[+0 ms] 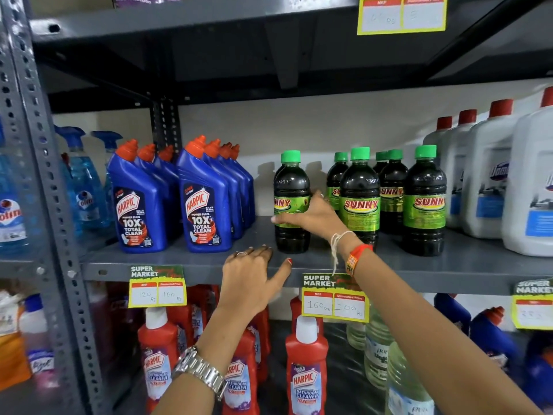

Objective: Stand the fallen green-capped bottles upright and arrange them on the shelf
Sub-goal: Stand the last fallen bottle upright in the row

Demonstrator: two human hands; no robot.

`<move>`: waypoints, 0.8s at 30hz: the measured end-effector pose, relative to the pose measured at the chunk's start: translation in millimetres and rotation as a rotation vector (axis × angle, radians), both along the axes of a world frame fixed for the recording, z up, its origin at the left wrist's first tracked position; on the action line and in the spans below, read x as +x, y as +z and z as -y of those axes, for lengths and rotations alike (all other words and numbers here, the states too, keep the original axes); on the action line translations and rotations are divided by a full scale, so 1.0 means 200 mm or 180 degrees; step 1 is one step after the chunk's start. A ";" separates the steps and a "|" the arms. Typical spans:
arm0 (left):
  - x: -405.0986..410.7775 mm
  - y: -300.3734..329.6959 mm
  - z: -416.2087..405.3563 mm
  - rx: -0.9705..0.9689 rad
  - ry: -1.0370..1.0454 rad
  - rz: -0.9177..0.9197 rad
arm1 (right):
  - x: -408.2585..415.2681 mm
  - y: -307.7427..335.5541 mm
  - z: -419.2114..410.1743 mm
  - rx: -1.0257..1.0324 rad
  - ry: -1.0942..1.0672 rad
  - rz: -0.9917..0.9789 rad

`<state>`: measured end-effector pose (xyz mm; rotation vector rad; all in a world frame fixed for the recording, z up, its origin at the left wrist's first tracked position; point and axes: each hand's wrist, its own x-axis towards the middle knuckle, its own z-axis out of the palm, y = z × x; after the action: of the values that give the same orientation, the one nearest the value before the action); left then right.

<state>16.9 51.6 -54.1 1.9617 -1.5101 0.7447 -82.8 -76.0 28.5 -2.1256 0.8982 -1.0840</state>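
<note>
Several dark bottles with green caps and green SUNNY labels stand upright on the grey shelf point(466, 262). The leftmost one point(291, 187) stands apart from the group, and my right hand point(311, 217) is wrapped around its label. To its right stand a front bottle point(360, 193), another at the far right point(424, 202), and more behind them point(392, 187). My left hand point(254, 280) rests on the shelf's front edge, fingers spread, holding nothing. No bottle lies on its side in view.
Blue Harpic bottles point(203, 202) stand left of the green-capped ones. White jugs with red caps point(490, 175) stand to the right. Blue spray bottles point(86, 181) sit at the far left. Red Harpic bottles point(306, 366) fill the shelf below. Price tags point(335, 301) hang on the edge.
</note>
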 end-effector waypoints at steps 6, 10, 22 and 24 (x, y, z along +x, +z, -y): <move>0.00 0.00 0.00 -0.0044 0.0012 0.0039 | 0.03 -0.05 0.02 -0.0384 -0.0421 0.0089; 0.01 -0.01 0.01 -0.0108 -0.0013 0.0063 | 0.03 -0.04 0.06 0.0368 0.0323 0.0314; 0.02 0.04 0.00 0.0071 -0.0040 -0.0456 | -0.33 -0.05 -0.23 -0.1227 -0.0729 0.0897; 0.02 0.09 0.02 -0.0053 -0.0378 -0.1269 | -0.41 -0.07 -0.24 -0.1596 -0.1493 0.0851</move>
<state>21.3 47.5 -36.2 1.8532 -1.3543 0.2906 -164.6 -27.5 15.4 -2.1151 1.1095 -1.9546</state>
